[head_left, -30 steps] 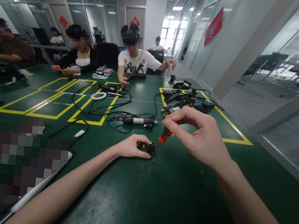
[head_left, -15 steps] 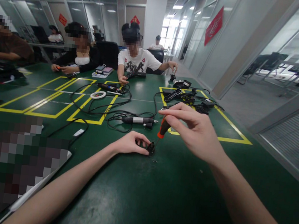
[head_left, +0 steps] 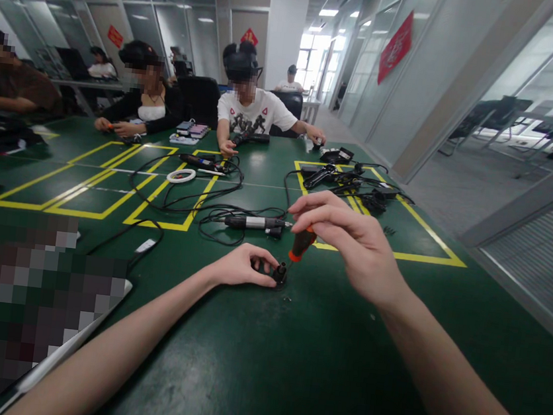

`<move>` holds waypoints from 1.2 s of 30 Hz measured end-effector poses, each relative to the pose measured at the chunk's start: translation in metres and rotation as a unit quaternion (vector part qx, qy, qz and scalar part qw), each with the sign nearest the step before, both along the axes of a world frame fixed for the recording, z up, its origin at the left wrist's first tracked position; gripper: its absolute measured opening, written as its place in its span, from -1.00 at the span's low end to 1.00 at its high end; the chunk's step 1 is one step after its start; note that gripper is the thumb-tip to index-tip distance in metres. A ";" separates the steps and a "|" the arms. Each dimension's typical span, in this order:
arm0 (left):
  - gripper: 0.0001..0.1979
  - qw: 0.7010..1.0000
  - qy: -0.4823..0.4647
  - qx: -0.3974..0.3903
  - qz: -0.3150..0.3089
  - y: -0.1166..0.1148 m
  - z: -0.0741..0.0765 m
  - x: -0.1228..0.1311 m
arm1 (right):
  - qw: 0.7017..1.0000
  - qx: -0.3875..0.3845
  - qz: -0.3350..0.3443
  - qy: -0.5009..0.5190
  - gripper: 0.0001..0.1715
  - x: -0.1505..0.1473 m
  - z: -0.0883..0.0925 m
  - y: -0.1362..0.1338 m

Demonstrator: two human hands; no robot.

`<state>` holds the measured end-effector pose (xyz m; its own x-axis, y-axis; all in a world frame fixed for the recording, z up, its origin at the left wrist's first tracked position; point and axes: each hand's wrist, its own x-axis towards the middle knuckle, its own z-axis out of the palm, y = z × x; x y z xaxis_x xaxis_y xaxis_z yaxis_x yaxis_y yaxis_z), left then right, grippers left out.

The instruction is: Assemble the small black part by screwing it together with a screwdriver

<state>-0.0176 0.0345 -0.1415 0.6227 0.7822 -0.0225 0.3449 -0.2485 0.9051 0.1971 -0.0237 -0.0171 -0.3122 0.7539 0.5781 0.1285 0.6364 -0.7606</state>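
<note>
My left hand (head_left: 247, 265) rests on the green table, its thumb and fingers closed on a small black part (head_left: 279, 273) with a short upright tube. My right hand (head_left: 347, 239) is raised just above and to the right. Its fingertips grip the top of a screwdriver (head_left: 302, 242) with a dark handle and orange ends. The screwdriver points down, and its thin shaft reaches the right side of the black part. Exactly where the tip sits is too small to see. Tiny bits (head_left: 287, 298) lie on the table just in front of the part.
Behind my hands lies a black and silver electric screwdriver (head_left: 254, 224) with its cable. Black parts and cables (head_left: 354, 180) are piled at back right. A white ring (head_left: 181, 176) lies back left, a blurred-out device (head_left: 39, 314) near left. A co-worker (head_left: 248, 108) sits opposite.
My right hand has shifted slightly, its fingers now higher around the handle's top, and the screwdriver stands a little lower. My left hand stays still. The co-worker's hand opposite has lowered.
</note>
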 end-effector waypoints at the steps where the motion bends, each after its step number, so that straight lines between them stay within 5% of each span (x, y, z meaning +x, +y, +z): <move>1: -0.55 1.000 0.002 0.000 0.001 0.000 0.000 0.000 | 1.000 -0.007 0.006 0.008 -0.71 -0.001 -0.001 0.000; 8: -0.58 1.000 0.006 -0.004 -0.001 -0.003 0.002 0.002 | 0.990 -0.085 0.079 0.077 -0.73 -0.008 -0.010 0.002; 16: -0.57 1.000 0.023 0.009 -0.005 -0.003 0.002 0.001 | 0.987 -0.080 0.043 0.131 -0.74 -0.014 -0.014 0.003; 23: -0.63 0.993 0.022 0.110 -0.048 -0.010 -0.005 0.007 | 0.975 -0.125 0.076 0.168 -0.79 -0.018 -0.016 0.005; 29: -0.58 0.997 0.010 0.071 -0.033 -0.010 -0.004 0.006 | 0.972 -0.149 0.039 0.178 -0.57 -0.016 -0.020 0.010; 36: -0.53 1.000 0.013 0.022 0.006 -0.008 -0.002 0.005 | 0.968 -0.148 0.048 0.199 -0.67 -0.016 -0.016 0.008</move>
